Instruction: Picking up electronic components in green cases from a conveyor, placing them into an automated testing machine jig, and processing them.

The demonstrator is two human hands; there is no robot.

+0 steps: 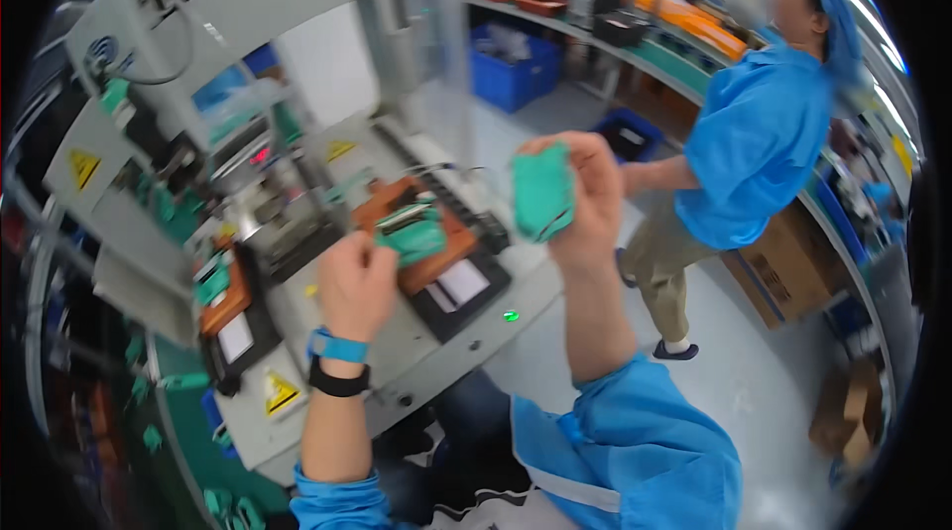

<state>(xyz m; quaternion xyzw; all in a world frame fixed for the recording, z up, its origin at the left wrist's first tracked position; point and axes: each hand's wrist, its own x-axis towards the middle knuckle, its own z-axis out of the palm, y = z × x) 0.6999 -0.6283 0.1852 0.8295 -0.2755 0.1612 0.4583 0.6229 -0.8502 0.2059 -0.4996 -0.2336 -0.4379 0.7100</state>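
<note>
In my right hand [593,195], raised over the machine's front right, is a flat green piece [542,193] with rounded corners. The fingers and thumb grip it along its right side. My left hand [355,284] is closed, knuckles up, at the left edge of an orange-brown fixture block [436,270]. Another green piece [416,240] with a dark, metallic-looking strip across it lies on that block, right beside the left fingertips. Whether those fingers pinch anything is hidden. A blue band and a black band circle my left wrist.
A second orange-brown fixture [228,297] with a green piece stands to the left. Behind are the machine's metal head [283,213] and white frame with warning signs. A person in blue [759,143] stands at right, near shelves, blue bins [516,69] and a cardboard box [788,272].
</note>
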